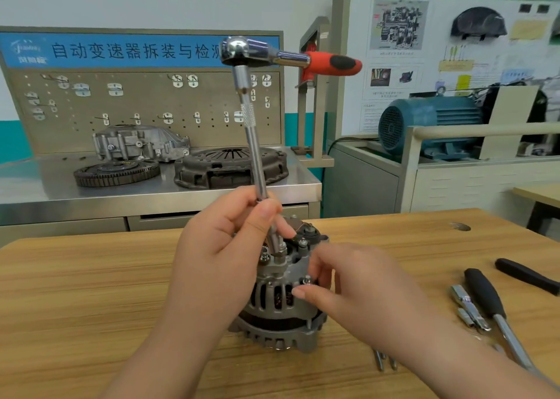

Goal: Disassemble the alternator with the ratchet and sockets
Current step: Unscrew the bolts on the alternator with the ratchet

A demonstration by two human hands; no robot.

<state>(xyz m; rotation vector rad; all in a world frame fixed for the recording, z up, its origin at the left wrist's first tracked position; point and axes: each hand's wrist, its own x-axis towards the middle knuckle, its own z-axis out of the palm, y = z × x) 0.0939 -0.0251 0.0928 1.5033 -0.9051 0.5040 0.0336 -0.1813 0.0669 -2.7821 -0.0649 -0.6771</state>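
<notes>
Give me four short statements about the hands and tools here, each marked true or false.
1. The left hand pinches the extension bar of the ratchet. True.
2. The right hand grips the red handle. False: the red handle is free; the right hand pinches a bolt on the alternator.
3. The alternator stands on the wooden table. True.
4. The ratchet lies flat on the wooden table. False: it is raised on the extension bar above the alternator.
</notes>
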